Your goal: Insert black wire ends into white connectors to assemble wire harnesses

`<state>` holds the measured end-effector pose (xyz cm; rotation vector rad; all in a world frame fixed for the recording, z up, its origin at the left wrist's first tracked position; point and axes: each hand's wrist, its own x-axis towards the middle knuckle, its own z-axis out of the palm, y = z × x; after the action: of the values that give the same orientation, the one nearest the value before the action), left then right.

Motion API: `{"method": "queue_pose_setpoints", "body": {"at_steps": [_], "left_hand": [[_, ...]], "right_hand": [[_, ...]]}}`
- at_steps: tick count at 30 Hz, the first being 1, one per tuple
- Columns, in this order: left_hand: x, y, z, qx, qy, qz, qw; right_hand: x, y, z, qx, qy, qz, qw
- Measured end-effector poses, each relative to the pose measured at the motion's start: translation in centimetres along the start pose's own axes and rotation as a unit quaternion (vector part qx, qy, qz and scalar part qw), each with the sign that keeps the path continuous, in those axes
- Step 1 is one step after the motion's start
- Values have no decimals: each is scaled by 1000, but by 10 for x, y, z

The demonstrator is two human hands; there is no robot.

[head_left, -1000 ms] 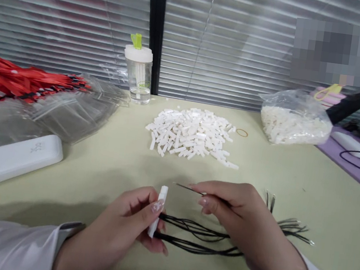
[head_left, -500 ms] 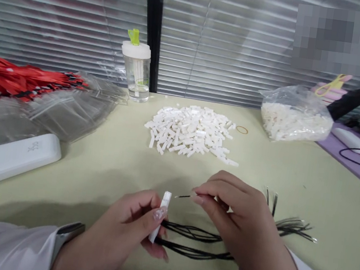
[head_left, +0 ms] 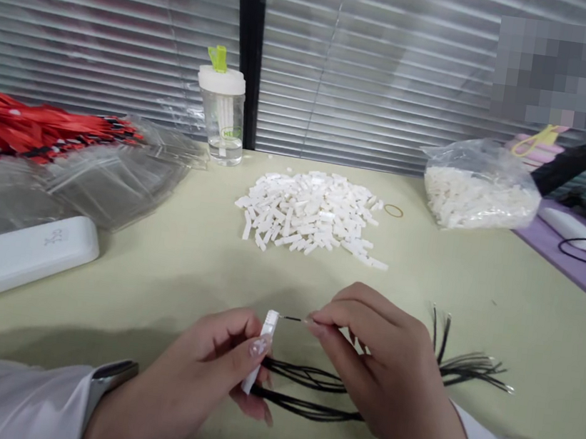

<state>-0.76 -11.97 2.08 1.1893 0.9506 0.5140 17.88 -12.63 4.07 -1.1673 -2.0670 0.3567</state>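
Between the thumb and fingers of my left hand [head_left: 209, 363] is a white plastic connector housing [head_left: 269, 323], held upright with a slight tilt. Several black wires [head_left: 307, 416] run rightward from its lower part and pass behind my right hand [head_left: 382, 364]. My right thumb and forefinger pinch one black wire [head_left: 291, 319] near its end. Its metal tip is at the right side of the housing, near the top; whether it has entered a slot is too small to tell. Loose wire ends [head_left: 478, 370] fan out beyond my right hand.
A heap of white housings [head_left: 310, 211] lies ahead, with a rubber band [head_left: 393, 210] beside it. Behind stand a bottle [head_left: 224, 120] and a plastic bag of white parts [head_left: 482, 198]. Red straps [head_left: 35, 124], clear bags [head_left: 114, 185] and a white device [head_left: 18, 259] are at left.
My right hand has moved left, bringing the wire tip from a small gap away up to the housing. My left hand and the housing have hardly moved.
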Motion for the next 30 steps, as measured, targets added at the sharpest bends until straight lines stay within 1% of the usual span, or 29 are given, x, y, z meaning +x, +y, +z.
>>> {"method": "queue_pose_setpoints", "body": {"at_steps": [5, 11, 17, 24, 28, 30], "left_hand": [[0, 2, 0, 4, 7, -1, 1000], [-1, 3, 1, 17, -5, 0, 1000], [-3, 1, 4, 42, -11, 8, 999], [-8, 1, 6, 126, -12, 9, 992], [-9, 0, 5, 171, -18, 20, 985], [-7, 1, 4, 169, -24, 21, 985]], "right_hand": [[-1, 0, 2, -17, 6, -10, 1000], [-4, -1, 3, -20, -30, -9, 999], [-3, -3, 7, -23, -68, 23, 997], [-4, -4, 10, -16, -102, 19, 994], [-4, -4, 15, 5, -96, 14, 995], [-2, -3, 16, 5, -95, 10, 995]]}}
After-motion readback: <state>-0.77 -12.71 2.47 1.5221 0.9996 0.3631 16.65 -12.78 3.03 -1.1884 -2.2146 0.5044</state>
